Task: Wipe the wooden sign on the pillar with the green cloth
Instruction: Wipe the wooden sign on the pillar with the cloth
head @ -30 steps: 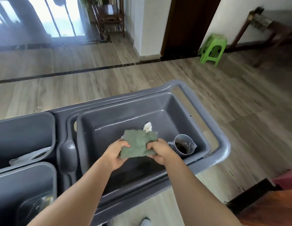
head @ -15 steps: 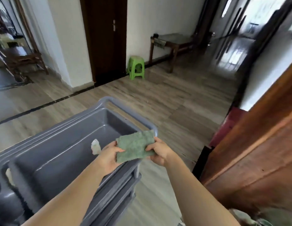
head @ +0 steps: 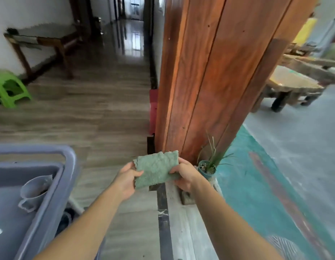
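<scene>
A folded green cloth [head: 157,168] is stretched between both hands at the lower middle of the view. My left hand [head: 126,178] pinches its left edge and my right hand [head: 185,175] grips its right edge. Straight ahead and just beyond the cloth rises a tall reddish-brown wooden pillar [head: 206,72] made of vertical boards. No separate sign can be made out on its visible faces; its upper part is cut off by the frame.
A grey plastic cleaning cart [head: 37,194] with a small grey jug [head: 34,188] stands at the lower left. A potted plant [head: 208,166] sits at the pillar's foot. A green stool [head: 9,89], a wooden side table [head: 45,42] and low wooden tables [head: 294,85] stand further off.
The view has swung right, away from the cart's tub and onto the pillar. Both hands keep hold of the cloth, which is now over the floor instead of the cart.
</scene>
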`<state>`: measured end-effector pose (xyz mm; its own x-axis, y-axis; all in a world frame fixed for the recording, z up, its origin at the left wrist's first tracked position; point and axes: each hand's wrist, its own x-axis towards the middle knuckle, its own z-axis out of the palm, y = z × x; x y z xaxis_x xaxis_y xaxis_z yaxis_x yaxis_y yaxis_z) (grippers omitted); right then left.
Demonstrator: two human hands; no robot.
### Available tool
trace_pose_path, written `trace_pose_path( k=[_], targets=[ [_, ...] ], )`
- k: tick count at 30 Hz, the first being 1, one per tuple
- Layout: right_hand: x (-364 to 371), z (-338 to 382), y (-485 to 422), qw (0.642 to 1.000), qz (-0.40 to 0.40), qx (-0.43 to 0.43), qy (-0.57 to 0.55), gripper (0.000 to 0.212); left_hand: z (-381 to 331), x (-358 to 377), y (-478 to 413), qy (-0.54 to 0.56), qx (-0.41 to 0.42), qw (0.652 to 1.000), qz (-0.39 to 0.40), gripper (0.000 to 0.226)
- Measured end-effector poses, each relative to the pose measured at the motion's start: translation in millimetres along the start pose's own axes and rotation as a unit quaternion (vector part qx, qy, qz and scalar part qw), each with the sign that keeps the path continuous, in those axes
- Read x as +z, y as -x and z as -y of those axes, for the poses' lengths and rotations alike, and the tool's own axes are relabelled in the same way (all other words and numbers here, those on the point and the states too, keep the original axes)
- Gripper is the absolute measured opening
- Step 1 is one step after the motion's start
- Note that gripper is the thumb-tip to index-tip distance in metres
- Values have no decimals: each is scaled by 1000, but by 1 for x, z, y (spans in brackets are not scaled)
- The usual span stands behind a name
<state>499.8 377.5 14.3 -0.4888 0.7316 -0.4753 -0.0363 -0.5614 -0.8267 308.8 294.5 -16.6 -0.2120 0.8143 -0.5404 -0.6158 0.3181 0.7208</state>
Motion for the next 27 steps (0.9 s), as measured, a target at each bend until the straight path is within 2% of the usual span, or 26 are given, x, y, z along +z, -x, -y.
trace_pose_path(
  k=[7,11,21,27],
  targets=[
    [-136,34,50,988,-92,-57,-107,60,17,158,-21,-117,-19,987,110,42],
    [-210,64,66,978,-120,-95,-145,59,31,247,-37,-150,-14,978,145,45],
    [-359,130,79,974,-111,-99,-172,60,75,404,-74,-172,-8,973,153,42],
    [-386,230,46,976,-81,-138,-147,59,5,477,-101,-193,65,965,166,45]
  ],
)
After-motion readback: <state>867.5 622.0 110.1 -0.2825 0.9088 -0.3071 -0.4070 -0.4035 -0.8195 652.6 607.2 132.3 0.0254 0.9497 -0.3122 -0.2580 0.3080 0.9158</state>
